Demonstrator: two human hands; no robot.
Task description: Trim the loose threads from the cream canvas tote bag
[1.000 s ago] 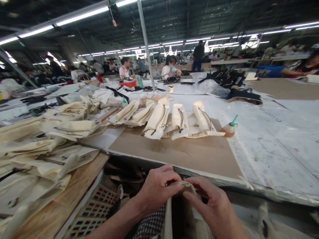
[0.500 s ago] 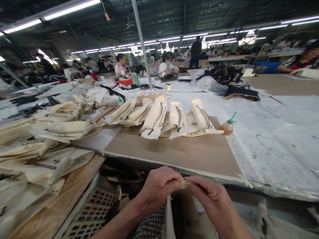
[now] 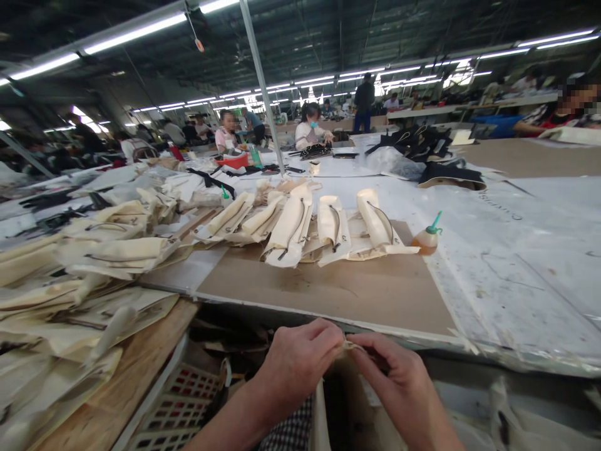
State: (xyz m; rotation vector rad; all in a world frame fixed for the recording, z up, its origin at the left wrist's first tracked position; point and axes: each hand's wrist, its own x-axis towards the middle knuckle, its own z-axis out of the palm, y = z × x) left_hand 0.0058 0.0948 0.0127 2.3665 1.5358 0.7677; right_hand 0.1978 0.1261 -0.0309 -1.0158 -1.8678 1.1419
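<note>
Just below the table's front edge, my left hand (image 3: 300, 354) and my right hand (image 3: 399, 369) meet with fingers pinched. Between them is the edge of a cream fabric piece (image 3: 320, 416), which hangs down towards my lap. Fingers cover most of the pinched spot, so its detail is hidden. Ahead on the brown board (image 3: 323, 288) lies a row of cream fabric pieces (image 3: 291, 228) with dark zippers. An oil bottle (image 3: 426, 239) with a green spout stands at the row's right end.
More cream zippered pieces (image 3: 122, 250) are heaped at left, partly over a wooden board (image 3: 141, 351). Below it sits a white plastic basket (image 3: 181, 391). A metal pole (image 3: 263, 88) rises from the table. Dark fabric (image 3: 413, 144) is piled farther back, where several co-workers sit.
My left hand has turned slightly and its knuckles sit a little lower. Both hands still pinch the cream fabric. The view has shifted slightly.
</note>
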